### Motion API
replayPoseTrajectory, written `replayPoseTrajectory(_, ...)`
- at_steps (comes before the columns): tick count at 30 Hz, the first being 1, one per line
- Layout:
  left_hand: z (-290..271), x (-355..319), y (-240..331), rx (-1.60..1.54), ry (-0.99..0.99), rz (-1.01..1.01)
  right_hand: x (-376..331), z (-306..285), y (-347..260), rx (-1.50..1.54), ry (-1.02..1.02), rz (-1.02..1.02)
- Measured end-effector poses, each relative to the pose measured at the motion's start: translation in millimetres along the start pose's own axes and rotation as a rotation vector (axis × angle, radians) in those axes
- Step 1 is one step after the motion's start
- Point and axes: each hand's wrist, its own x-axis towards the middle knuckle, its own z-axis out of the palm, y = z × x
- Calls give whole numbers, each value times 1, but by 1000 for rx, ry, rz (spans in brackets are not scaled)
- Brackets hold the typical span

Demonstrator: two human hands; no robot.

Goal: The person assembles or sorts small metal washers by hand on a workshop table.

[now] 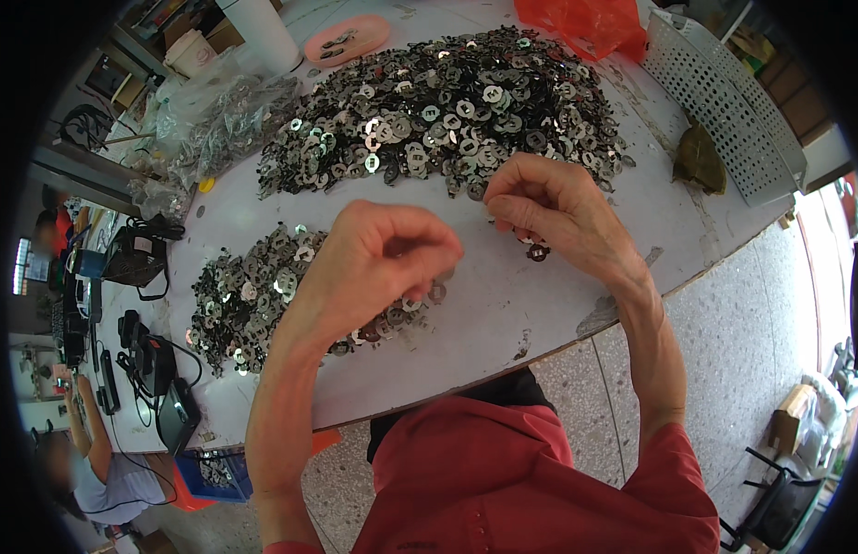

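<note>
My left hand [383,263] is closed in a pinch above the near edge of a smaller pile of flat metal pieces [249,291]. Its fingertips are slightly blurred, and greyish discs show just below them; whether they are held is unclear. Fingers curled and thumb against the index finger, my right hand [558,208] is at the near edge of a larger pile of the same shiny slotted discs [447,111]. A few metal pieces [537,250] show under its palm, held or lying on the table. The pinched fingertips hide what is between them.
A white perforated basket [725,111] stands at the right edge, beside a dry brown leaf [699,160]. A pink dish [346,41], a red plastic bag [586,26] and clear bags [217,120] lie farther back. Black adapters and cables [152,369] are at left; another person [115,471] sits beyond.
</note>
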Motion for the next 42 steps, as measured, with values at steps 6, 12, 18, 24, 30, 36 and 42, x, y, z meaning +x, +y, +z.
replayPoseTrajectory(6,-5,-8,8,705,-203,-12,-2,0,-4,147,-64,3)
replayPoseTrajectory(12,-4,-9,13,877,-179,0,-2,-2,-6,212,-110,20)
replayPoseTrajectory(18,10,-2,0,549,66,181,-1,0,-5,242,-160,46)
replayPoseTrajectory(24,22,8,-20,157,185,251,-2,1,-5,263,-154,35)
replayPoseTrajectory(30,26,10,-23,64,183,182,-1,2,1,254,-141,-14)
replayPoseTrajectory(36,25,10,-25,83,200,188,-1,2,0,277,-156,-31)
replayPoseTrajectory(42,22,10,-19,-57,172,112,-2,1,-7,287,-145,4)
